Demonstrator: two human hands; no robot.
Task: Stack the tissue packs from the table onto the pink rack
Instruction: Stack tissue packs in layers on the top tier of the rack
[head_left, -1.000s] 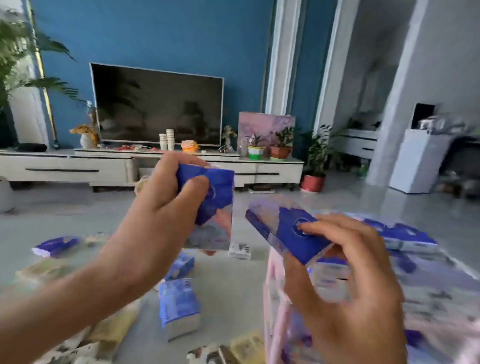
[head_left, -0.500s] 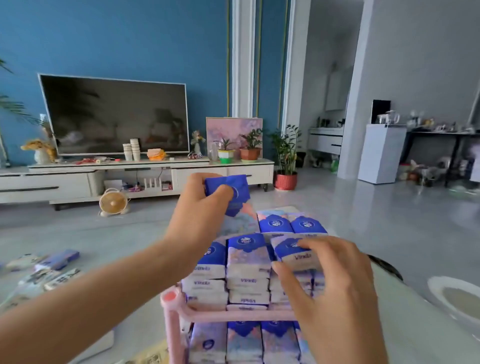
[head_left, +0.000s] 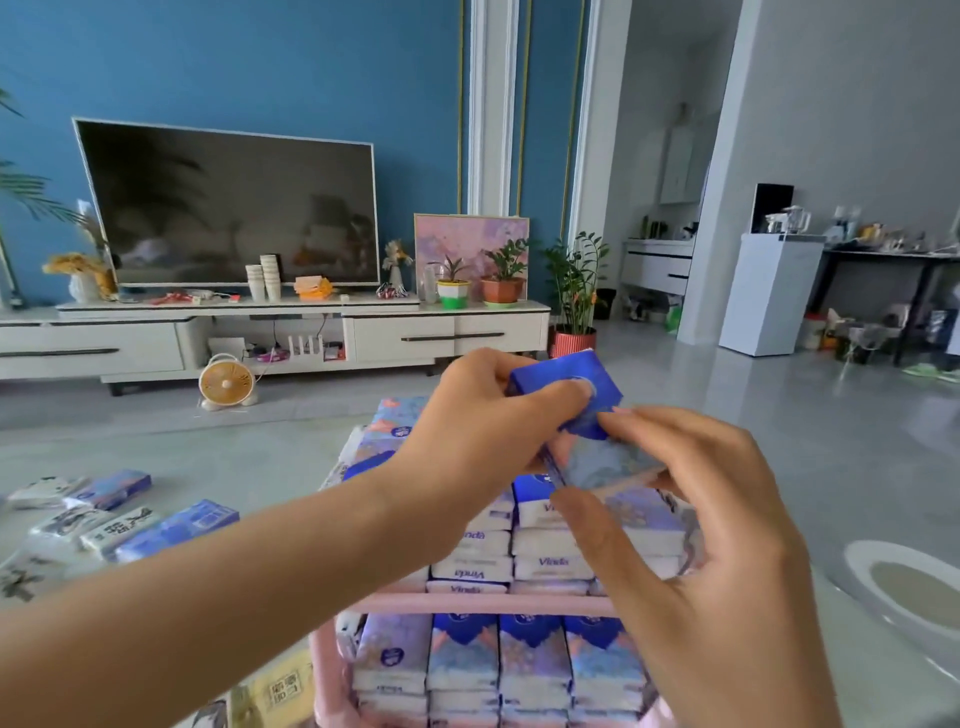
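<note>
Setting the blue-ended, plastic-wrapped tissue pack (head_left: 571, 395) flat on the pile is judged to be the step in hand. The pack is held tilted at twelve o'clock above the pink plastic rack (head_left: 488, 605); whether its lower edge touches the packs beneath cannot be told. At its nine o'clock side the blue end is gripped by the left hand (head_left: 483, 441), whose thumb and fingers are curled round it. At its five o'clock side the pale patterned body is pinched between the thumb and fingers of the right hand (head_left: 717, 530). For a clean placement, the pack should be levelled, squared with the stacked packs (head_left: 483, 553) on the upper tier and lowered flat before either grip is eased. If it is released while tilted, it is likely to slide on the slick film.

At nine o'clock of the rack, loose packs (head_left: 171, 527) in blue and in white printed wrappers are scattered on the glossy grey table (head_left: 270, 467). Each is a soft, flat brick in shiny film that would give under pressure. The rack is built of smooth rounded pink bars, and on its lower tier a row of upright packs (head_left: 462, 657) is fitted side by side. At three o'clock a white glazed plate (head_left: 857, 571) is seen near the table's edge.
</note>
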